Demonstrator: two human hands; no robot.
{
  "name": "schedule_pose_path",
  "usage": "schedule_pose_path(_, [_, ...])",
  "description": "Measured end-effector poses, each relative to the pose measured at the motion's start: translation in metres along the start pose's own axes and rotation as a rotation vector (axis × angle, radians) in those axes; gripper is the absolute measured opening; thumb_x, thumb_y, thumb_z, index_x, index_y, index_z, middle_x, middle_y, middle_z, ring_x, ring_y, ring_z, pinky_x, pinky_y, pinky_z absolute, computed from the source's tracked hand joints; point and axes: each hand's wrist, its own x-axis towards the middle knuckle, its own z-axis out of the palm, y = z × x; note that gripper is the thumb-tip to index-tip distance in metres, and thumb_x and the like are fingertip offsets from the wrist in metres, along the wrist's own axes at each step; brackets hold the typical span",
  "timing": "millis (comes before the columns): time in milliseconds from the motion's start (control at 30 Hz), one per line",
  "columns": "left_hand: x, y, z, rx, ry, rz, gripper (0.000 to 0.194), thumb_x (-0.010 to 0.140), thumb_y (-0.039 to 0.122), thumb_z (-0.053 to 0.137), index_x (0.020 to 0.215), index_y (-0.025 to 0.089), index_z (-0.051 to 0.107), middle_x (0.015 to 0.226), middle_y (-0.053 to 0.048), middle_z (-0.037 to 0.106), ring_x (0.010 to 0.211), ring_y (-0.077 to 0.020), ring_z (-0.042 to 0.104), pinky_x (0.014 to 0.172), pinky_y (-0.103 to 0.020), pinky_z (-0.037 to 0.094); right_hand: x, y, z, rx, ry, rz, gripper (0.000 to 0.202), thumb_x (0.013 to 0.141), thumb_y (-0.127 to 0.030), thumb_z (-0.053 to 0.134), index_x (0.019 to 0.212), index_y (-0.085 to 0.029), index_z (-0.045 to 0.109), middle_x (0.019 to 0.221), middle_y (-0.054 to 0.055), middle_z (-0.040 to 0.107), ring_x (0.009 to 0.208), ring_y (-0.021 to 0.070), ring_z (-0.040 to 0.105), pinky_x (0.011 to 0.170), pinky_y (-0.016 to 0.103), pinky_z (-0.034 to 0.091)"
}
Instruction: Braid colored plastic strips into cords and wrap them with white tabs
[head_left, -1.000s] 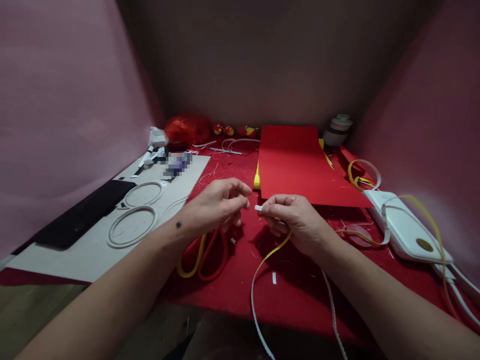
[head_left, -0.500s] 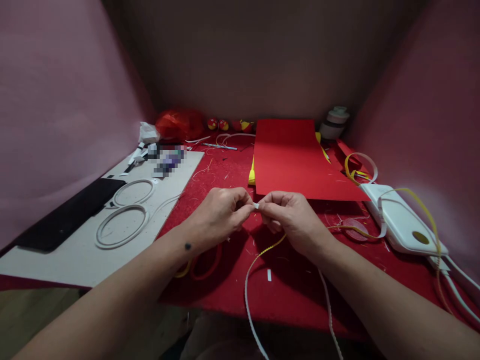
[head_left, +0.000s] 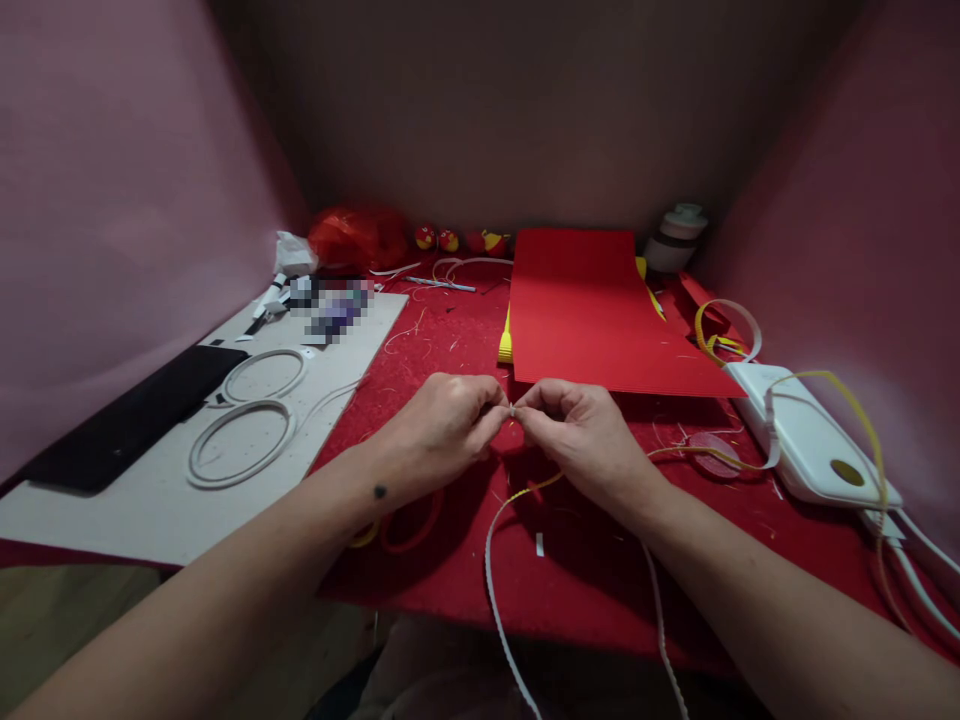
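Observation:
My left hand [head_left: 455,422] and my right hand [head_left: 583,432] meet fingertip to fingertip above the red cloth. Both are closed in a pinch on a tiny white piece [head_left: 512,410], mostly covered by the fingers. A narrow yellow-and-white strip with a wavy edge [head_left: 491,560] comes out from under my right hand and loops down past the table's front edge. Whether that strip joins the white piece is hidden. Red and yellow loops [head_left: 412,525], like scissor handles, lie partly behind my left forearm. A short white scrap [head_left: 539,544] rests on the cloth below my hands.
A large red sheet [head_left: 585,310] lies beyond my hands. At right sits a white power bank [head_left: 814,440] with cables. On the left, a pale board [head_left: 150,525] bears a black flat object [head_left: 135,420] and two white rings [head_left: 241,443]. A red bag [head_left: 356,238] stands behind.
My fingertips have drawn closer together, and less of the white piece shows between them. The whole view has shifted slightly.

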Motion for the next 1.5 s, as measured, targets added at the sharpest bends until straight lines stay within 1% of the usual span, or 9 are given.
schedule_pose_path(200, [0.000, -0.001, -0.001, 0.036, -0.032, 0.020, 0.019, 0.082, 0.014, 0.046, 0.071, 0.013, 0.060, 0.053, 0.000, 0.060, 0.041, -0.0072, 0.048, 0.045, -0.018, 0.035, 0.001, 0.000, 0.000, 0.009, -0.009, 0.013, 0.015, 0.072, -0.017, 0.055, 0.058, -0.016, 0.054, 0.051, -0.005, 0.044, 0.048, 0.0069, 0.034, 0.048, 0.023, 0.028])
schedule_pose_path(433, [0.001, -0.004, 0.000, 0.050, -0.015, 0.043, 0.016, 0.079, 0.014, 0.047, 0.071, 0.013, 0.060, 0.052, 0.002, 0.057, 0.044, -0.0072, 0.048, 0.045, -0.017, 0.034, 0.002, -0.001, 0.000, 0.097, -0.037, 0.067, 0.017, 0.072, -0.019, 0.056, 0.055, -0.017, 0.052, 0.047, -0.006, 0.043, 0.044, 0.0061, 0.033, 0.046, 0.023, 0.026])
schedule_pose_path(567, [0.001, -0.003, -0.002, -0.063, -0.022, -0.026, 0.014, 0.079, 0.016, 0.047, 0.070, 0.015, 0.058, 0.047, 0.004, 0.052, 0.040, -0.0066, 0.047, 0.041, -0.016, 0.034, 0.003, 0.000, -0.001, 0.215, -0.081, 0.106, 0.020, 0.072, -0.022, 0.058, 0.054, -0.017, 0.050, 0.046, -0.006, 0.043, 0.043, 0.0059, 0.034, 0.045, 0.023, 0.025])
schedule_pose_path(700, [0.000, -0.003, -0.006, -0.225, -0.091, -0.137, 0.014, 0.081, 0.023, 0.046, 0.074, 0.016, 0.056, 0.050, 0.004, 0.054, 0.037, -0.0077, 0.049, 0.035, -0.016, 0.036, 0.004, 0.004, -0.003, 0.360, -0.143, 0.140, 0.017, 0.073, -0.023, 0.058, 0.059, -0.017, 0.052, 0.045, -0.006, 0.042, 0.041, 0.0058, 0.033, 0.043, 0.023, 0.024])
schedule_pose_path(800, [-0.001, -0.003, -0.008, -0.300, -0.112, -0.154, 0.013, 0.081, 0.024, 0.047, 0.073, 0.017, 0.054, 0.049, 0.004, 0.052, 0.037, -0.0072, 0.048, 0.033, -0.015, 0.037, 0.004, 0.006, -0.004, 0.442, -0.178, 0.146, 0.016, 0.074, -0.022, 0.059, 0.061, -0.016, 0.053, 0.046, -0.006, 0.045, 0.040, 0.0054, 0.033, 0.042, 0.022, 0.024])
schedule_pose_path(933, [-0.002, -0.004, -0.008, -0.314, -0.109, -0.155, 0.013, 0.081, 0.025, 0.047, 0.074, 0.016, 0.054, 0.049, 0.004, 0.051, 0.038, -0.0072, 0.048, 0.034, -0.015, 0.038, 0.006, 0.007, -0.004, 0.510, -0.227, 0.175, 0.014, 0.074, -0.023, 0.061, 0.063, -0.016, 0.054, 0.046, -0.006, 0.045, 0.040, 0.0053, 0.034, 0.042, 0.022, 0.025])
schedule_pose_path(1200, [-0.004, -0.009, -0.009, -0.270, -0.130, -0.097, 0.016, 0.084, 0.026, 0.044, 0.076, 0.016, 0.052, 0.055, 0.003, 0.053, 0.043, -0.0083, 0.053, 0.037, -0.016, 0.039, 0.006, 0.007, -0.004, 0.497, -0.236, 0.178, 0.013, 0.074, -0.023, 0.061, 0.065, -0.016, 0.055, 0.046, -0.006, 0.046, 0.039, 0.0050, 0.034, 0.042, 0.022, 0.025])
schedule_pose_path(1367, [-0.003, -0.006, -0.010, -0.324, -0.191, -0.173, 0.019, 0.085, 0.028, 0.043, 0.072, 0.017, 0.050, 0.051, 0.004, 0.053, 0.040, -0.0073, 0.050, 0.037, -0.015, 0.039, 0.005, 0.008, -0.003, 0.445, -0.243, 0.130, 0.014, 0.075, -0.021, 0.060, 0.064, -0.015, 0.055, 0.045, -0.006, 0.044, 0.040, 0.0052, 0.034, 0.042, 0.022, 0.025])
schedule_pose_path(1500, [-0.001, -0.007, -0.010, -0.330, -0.202, -0.218, 0.016, 0.083, 0.025, 0.045, 0.071, 0.016, 0.051, 0.049, 0.004, 0.052, 0.038, -0.0066, 0.048, 0.036, -0.015, 0.036, 0.004, 0.006, -0.003, 0.379, -0.234, 0.113, 0.013, 0.075, -0.020, 0.059, 0.065, -0.014, 0.056, 0.048, -0.006, 0.045, 0.042, 0.0053, 0.035, 0.043, 0.022, 0.026])
